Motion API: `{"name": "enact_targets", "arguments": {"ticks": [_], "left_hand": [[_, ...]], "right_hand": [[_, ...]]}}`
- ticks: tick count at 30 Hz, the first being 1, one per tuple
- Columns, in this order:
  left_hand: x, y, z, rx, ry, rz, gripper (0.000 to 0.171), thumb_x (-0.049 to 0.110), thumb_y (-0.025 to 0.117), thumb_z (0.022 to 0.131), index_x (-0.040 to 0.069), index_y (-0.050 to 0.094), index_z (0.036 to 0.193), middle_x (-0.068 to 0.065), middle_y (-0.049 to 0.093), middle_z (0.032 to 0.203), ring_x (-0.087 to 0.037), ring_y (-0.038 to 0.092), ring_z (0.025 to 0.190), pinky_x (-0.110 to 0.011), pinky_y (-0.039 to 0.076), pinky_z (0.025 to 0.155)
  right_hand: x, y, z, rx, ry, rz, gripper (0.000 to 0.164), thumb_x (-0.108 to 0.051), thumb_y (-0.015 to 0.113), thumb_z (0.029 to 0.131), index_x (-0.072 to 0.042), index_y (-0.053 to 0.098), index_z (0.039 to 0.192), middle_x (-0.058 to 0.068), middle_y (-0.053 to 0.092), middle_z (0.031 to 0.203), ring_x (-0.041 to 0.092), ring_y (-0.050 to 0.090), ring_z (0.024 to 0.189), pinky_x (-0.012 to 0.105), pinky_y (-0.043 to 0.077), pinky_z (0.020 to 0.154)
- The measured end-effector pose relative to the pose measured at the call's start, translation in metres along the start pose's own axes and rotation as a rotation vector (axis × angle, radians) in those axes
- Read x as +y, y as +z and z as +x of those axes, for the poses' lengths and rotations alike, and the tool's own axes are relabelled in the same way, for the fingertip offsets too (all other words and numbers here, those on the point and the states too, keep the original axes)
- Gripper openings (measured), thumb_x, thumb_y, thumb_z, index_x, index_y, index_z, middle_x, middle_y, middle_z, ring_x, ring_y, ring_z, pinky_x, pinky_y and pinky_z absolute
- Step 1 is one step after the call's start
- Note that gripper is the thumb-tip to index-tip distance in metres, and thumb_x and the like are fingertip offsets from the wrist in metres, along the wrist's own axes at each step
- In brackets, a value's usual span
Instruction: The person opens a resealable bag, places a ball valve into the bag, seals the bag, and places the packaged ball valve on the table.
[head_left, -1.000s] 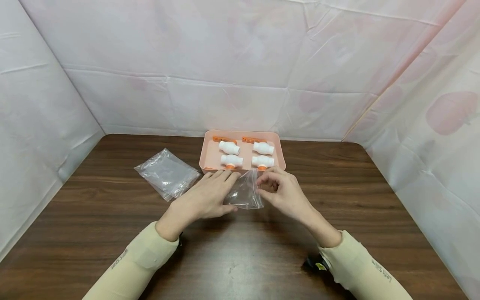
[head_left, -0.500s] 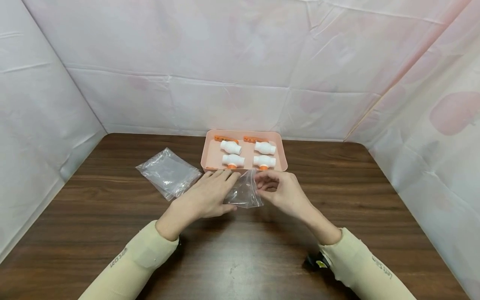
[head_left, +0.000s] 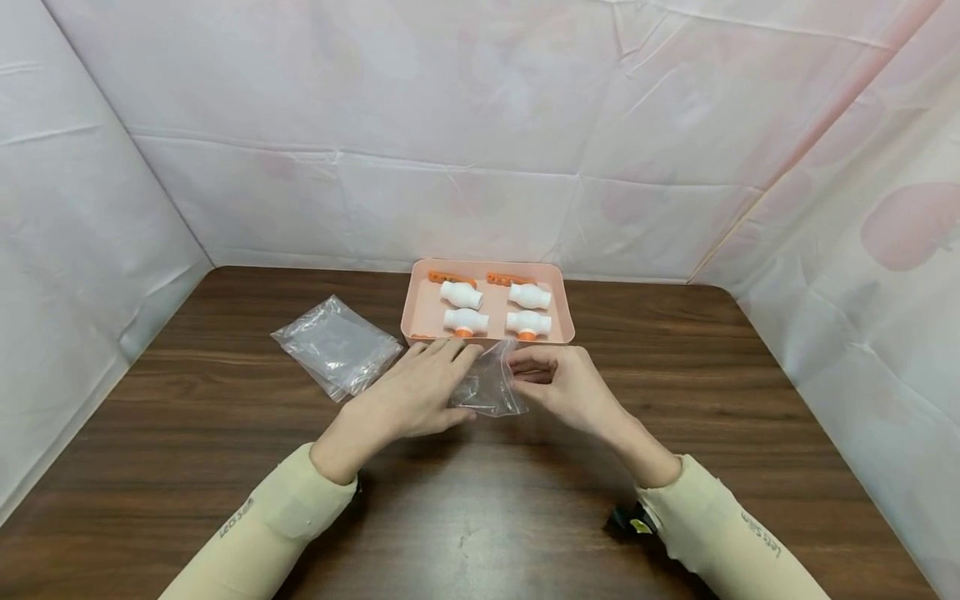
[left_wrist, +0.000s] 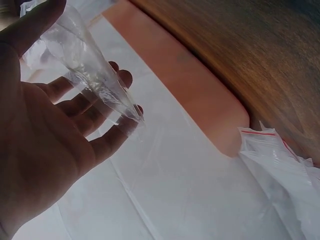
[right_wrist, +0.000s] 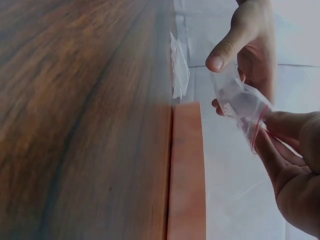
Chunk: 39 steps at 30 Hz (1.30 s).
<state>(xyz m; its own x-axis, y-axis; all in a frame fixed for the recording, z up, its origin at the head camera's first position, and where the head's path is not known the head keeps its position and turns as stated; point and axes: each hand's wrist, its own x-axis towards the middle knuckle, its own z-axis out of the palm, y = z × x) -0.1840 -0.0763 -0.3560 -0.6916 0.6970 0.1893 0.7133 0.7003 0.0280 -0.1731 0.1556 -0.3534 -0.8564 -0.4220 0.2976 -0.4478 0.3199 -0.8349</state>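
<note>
A clear zip-lock bag (head_left: pixel 486 388) is held between my two hands, in front of the pink tray. My left hand (head_left: pixel 420 385) holds its left end, the thumb on one side and the fingers on the other, as the left wrist view shows. At the zip edge, marked by a red line in the right wrist view, my right hand (head_left: pixel 573 387) pinches the bag (right_wrist: pixel 242 107) between thumb and fingers. The bag's mouth looks slightly parted there, though the fingertips partly hide it. No item can be made out inside the bag.
Beyond the hands stands the pink tray (head_left: pixel 491 268) with several white valve bodies (head_left: pixel 529 296) and orange handles (head_left: pixel 510 279). More clear bags (head_left: pixel 337 346) lie flat on the wooden table (head_left: pixel 712 375) at the left. Pale curtains (head_left: pixel 450 125) enclose the back and sides.
My right fingers have shifted slightly along the bag's zip edge and drawn closer together. My left hand and the tray stay almost where they were.
</note>
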Motion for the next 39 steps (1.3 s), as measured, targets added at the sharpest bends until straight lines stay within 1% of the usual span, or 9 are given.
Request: {"name": "enact_targets", "arguments": {"ticks": [2, 5, 12, 20, 22, 26, 29, 33, 39], "left_hand": [[0.000, 0.000, 0.000, -0.002, -0.004, -0.001, 0.073, 0.052, 0.076, 0.075, 0.013, 0.044, 0.128, -0.003, 0.049, 0.117, -0.022, 0.048, 0.113, -0.043, 0.042, 0.086], [0.000, 0.000, 0.000, -0.002, -0.003, -0.005, 0.073, 0.051, 0.076, 0.075, 0.014, 0.044, 0.129, -0.002, 0.049, 0.118, -0.021, 0.047, 0.115, -0.043, 0.042, 0.086], [-0.002, 0.000, 0.000, -0.008, -0.010, -0.018, 0.074, 0.051, 0.077, 0.075, 0.012, 0.044, 0.129, -0.003, 0.049, 0.118, -0.021, 0.047, 0.114, -0.043, 0.043, 0.086], [-0.005, 0.003, 0.000, -0.017, -0.010, -0.044, 0.080, 0.049, 0.077, 0.076, 0.010, 0.039, 0.135, -0.007, 0.048, 0.123, -0.023, 0.047, 0.117, -0.044, 0.043, 0.088], [-0.006, 0.003, 0.000, -0.022, -0.017, -0.053, 0.082, 0.049, 0.077, 0.076, 0.010, 0.038, 0.137, -0.007, 0.048, 0.125, -0.024, 0.046, 0.118, -0.045, 0.043, 0.089], [-0.007, 0.002, 0.000, -0.036, -0.028, -0.072, 0.085, 0.049, 0.077, 0.076, 0.009, 0.036, 0.139, -0.009, 0.048, 0.127, -0.023, 0.045, 0.120, -0.046, 0.041, 0.093], [-0.008, 0.001, -0.001, -0.033, -0.019, -0.085, 0.086, 0.048, 0.078, 0.076, 0.009, 0.035, 0.140, -0.008, 0.048, 0.127, -0.023, 0.046, 0.119, -0.046, 0.041, 0.095], [-0.009, 0.000, -0.001, -0.004, -0.010, -0.097, 0.085, 0.046, 0.079, 0.075, 0.009, 0.036, 0.138, -0.006, 0.050, 0.123, -0.022, 0.048, 0.116, -0.045, 0.040, 0.096], [-0.009, 0.001, -0.003, -0.013, -0.020, -0.103, 0.085, 0.048, 0.078, 0.076, 0.011, 0.034, 0.139, -0.005, 0.049, 0.126, -0.021, 0.046, 0.121, -0.043, 0.039, 0.099]], "right_hand": [[0.012, 0.001, 0.000, -0.008, -0.017, 0.020, 0.029, -0.001, 0.078, 0.078, -0.003, 0.071, 0.106, 0.006, 0.069, 0.103, 0.018, 0.069, 0.087, 0.030, 0.055, 0.074], [0.015, 0.002, -0.002, -0.021, -0.037, 0.023, 0.031, -0.004, 0.078, 0.079, -0.006, 0.070, 0.108, 0.001, 0.070, 0.102, 0.016, 0.069, 0.087, 0.031, 0.055, 0.074], [0.019, 0.003, -0.003, -0.017, -0.047, 0.040, 0.035, -0.007, 0.079, 0.079, -0.006, 0.069, 0.112, 0.002, 0.069, 0.103, 0.017, 0.069, 0.087, 0.031, 0.055, 0.074], [0.019, 0.002, -0.004, 0.017, -0.034, 0.003, 0.039, -0.009, 0.080, 0.078, -0.007, 0.069, 0.114, 0.002, 0.069, 0.105, 0.015, 0.069, 0.085, 0.030, 0.055, 0.073], [0.017, 0.002, -0.004, 0.021, -0.028, -0.002, 0.039, -0.007, 0.080, 0.078, -0.005, 0.068, 0.115, 0.005, 0.069, 0.106, 0.017, 0.069, 0.084, 0.031, 0.055, 0.072], [0.000, 0.000, -0.006, 0.018, -0.043, -0.002, 0.038, 0.000, 0.078, 0.078, 0.002, 0.066, 0.115, 0.012, 0.068, 0.105, 0.023, 0.069, 0.083, 0.034, 0.056, 0.072], [-0.013, -0.003, -0.006, 0.013, -0.053, -0.013, 0.037, 0.002, 0.077, 0.078, 0.005, 0.066, 0.114, 0.013, 0.068, 0.103, 0.025, 0.069, 0.082, 0.034, 0.056, 0.072], [-0.018, -0.006, -0.005, 0.020, -0.065, -0.039, 0.036, 0.003, 0.076, 0.078, 0.006, 0.066, 0.113, 0.013, 0.069, 0.100, 0.023, 0.069, 0.080, 0.033, 0.056, 0.071], [-0.018, -0.008, -0.006, 0.011, -0.071, -0.050, 0.037, 0.003, 0.076, 0.079, 0.004, 0.065, 0.114, 0.013, 0.068, 0.100, 0.023, 0.068, 0.079, 0.033, 0.056, 0.070]]}}
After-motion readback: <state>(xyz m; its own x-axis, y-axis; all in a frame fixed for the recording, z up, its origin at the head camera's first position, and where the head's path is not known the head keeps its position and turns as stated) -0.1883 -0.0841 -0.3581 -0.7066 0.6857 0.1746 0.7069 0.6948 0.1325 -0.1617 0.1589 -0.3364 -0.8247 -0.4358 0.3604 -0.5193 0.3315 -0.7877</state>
